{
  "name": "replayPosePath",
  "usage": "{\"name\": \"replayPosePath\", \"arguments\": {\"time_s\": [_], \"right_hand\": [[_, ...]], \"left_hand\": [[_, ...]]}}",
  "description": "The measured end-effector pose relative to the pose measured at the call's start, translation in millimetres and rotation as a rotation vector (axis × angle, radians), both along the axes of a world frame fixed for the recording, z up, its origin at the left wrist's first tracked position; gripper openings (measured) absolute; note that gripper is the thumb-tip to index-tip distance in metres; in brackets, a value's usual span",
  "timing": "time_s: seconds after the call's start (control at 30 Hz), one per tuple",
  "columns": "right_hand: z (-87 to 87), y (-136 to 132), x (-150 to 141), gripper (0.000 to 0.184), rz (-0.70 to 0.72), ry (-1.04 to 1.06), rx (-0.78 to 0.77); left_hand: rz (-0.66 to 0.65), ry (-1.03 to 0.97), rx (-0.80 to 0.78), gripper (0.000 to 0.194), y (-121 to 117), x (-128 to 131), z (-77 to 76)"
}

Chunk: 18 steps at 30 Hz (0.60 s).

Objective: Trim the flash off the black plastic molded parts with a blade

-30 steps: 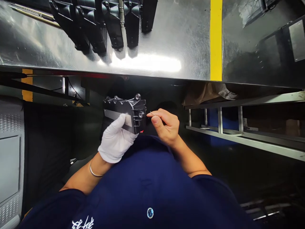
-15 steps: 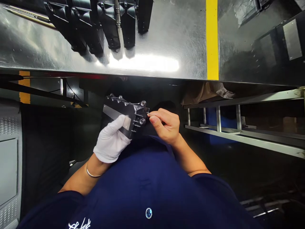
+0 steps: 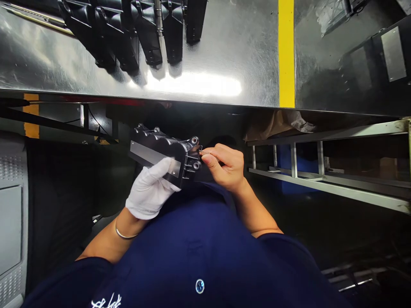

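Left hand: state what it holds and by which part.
The left hand holds a black part by its lower edge, thumb on the pale strip.

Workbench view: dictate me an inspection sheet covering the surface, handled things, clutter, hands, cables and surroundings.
Surface: shiny metal bench, scuffed, with a yellow stripe across it.
Handled things: black ribbed housing with a flat silver plate, held off the bench.
Clutter: row of black parts on the bench; crumpled brown wrapping below its edge.
Left hand: white-gloved, grip closed on the housing.
Right hand: bare, fingertips pinching a small thin piece at the housing's end; too small to identify.
Cables: one thin dark line under the bench, possibly a cable.
Surroundings: pale metal rack at right, grey panelled object at left.
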State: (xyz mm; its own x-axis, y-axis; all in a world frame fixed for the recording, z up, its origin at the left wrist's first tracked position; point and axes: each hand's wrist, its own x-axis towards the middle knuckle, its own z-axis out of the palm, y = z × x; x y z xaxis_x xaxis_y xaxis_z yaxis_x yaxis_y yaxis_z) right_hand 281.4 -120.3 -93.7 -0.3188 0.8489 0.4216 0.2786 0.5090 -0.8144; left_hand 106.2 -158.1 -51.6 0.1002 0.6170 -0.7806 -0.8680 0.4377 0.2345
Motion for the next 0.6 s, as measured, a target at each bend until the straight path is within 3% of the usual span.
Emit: {"name": "replayPosePath", "arguments": {"time_s": [0.07,0.2,0.27,0.47,0.6], "right_hand": [[-4.5,3.0,-0.9,0.025,-0.05,-0.001,-0.009],[-14.4,15.4,5.9,0.037,-0.327,0.011,-0.131],[-15.6,18.8,11.4,0.04,-0.39,0.003,-0.177],[-5.4,5.0,9.6,0.04,-0.222,0.007,-0.192],[-3.8,-4.2,-3.2,0.04,-0.142,0.04,-0.195]], "left_hand": [[-0.031,0.021,0.045,0.026,-3.5,0.4,-0.1],[-0.149,0.031,0.195,0.021,-16.5,2.9,-2.3],[-0.186,0.031,0.197,0.021,-19.0,3.1,-3.4],[0.064,-0.024,0.013,0.043,-4.4,-8.0,-12.3],[0.047,-0.026,-0.004,0.041,-4.0,-12.7,-21.3]]}}
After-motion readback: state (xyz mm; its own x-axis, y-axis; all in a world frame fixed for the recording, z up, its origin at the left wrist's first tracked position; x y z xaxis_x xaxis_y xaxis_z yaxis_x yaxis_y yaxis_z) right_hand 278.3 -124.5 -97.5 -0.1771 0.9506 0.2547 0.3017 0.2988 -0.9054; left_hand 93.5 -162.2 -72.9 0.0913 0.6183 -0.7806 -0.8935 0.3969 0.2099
